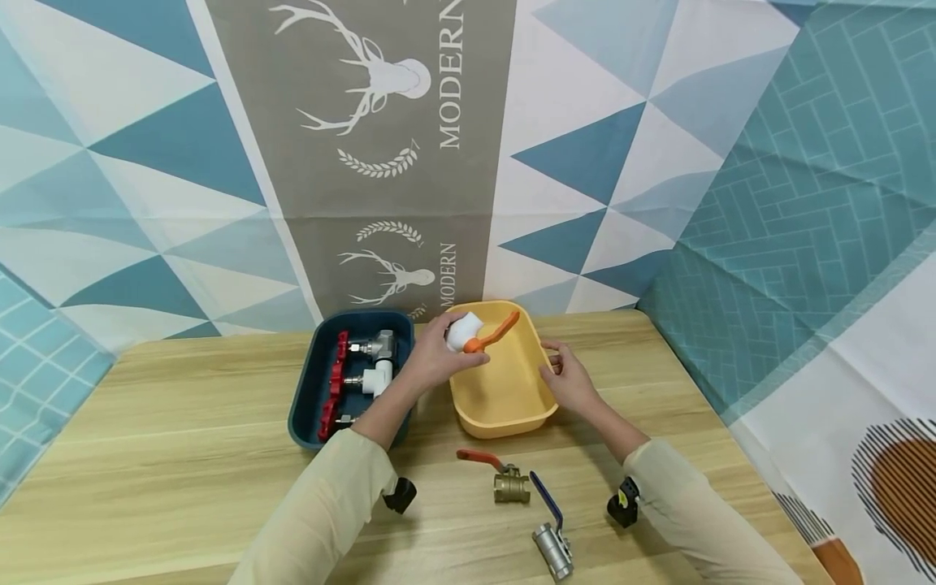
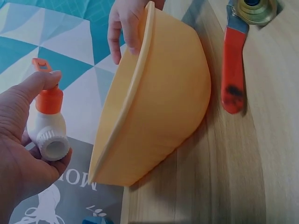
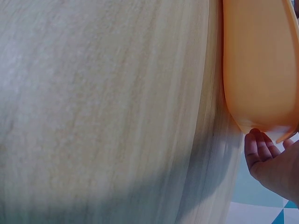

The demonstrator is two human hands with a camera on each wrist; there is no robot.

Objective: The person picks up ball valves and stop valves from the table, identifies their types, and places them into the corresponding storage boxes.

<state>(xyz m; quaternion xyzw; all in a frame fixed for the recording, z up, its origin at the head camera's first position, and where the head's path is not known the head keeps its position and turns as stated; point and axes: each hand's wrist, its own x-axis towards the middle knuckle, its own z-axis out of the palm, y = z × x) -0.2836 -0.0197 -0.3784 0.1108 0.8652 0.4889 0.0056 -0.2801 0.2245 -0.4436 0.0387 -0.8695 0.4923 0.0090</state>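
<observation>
My left hand (image 1: 433,353) holds a white plastic ball valve (image 1: 464,331) with an orange lever handle (image 1: 500,329), above the yellow plastic basin (image 1: 504,422). In the left wrist view, the valve's white ribbed end (image 2: 53,143) faces the camera and the thumb lies on its orange part. My right hand (image 1: 573,380) holds the basin's right side at the rim; the right wrist view shows its fingers (image 3: 261,147) against the outer wall. In front of the basin lie a brass ball valve (image 1: 511,485) with a red lever and a silver ball valve (image 1: 553,551) with a blue lever.
Left of the yellow basin stands a dark blue basin (image 1: 303,398) holding several valves with red handles (image 1: 336,380). Both basins stand near the back edge of the wooden table (image 1: 183,455). Behind it hangs a patterned cloth (image 1: 395,195).
</observation>
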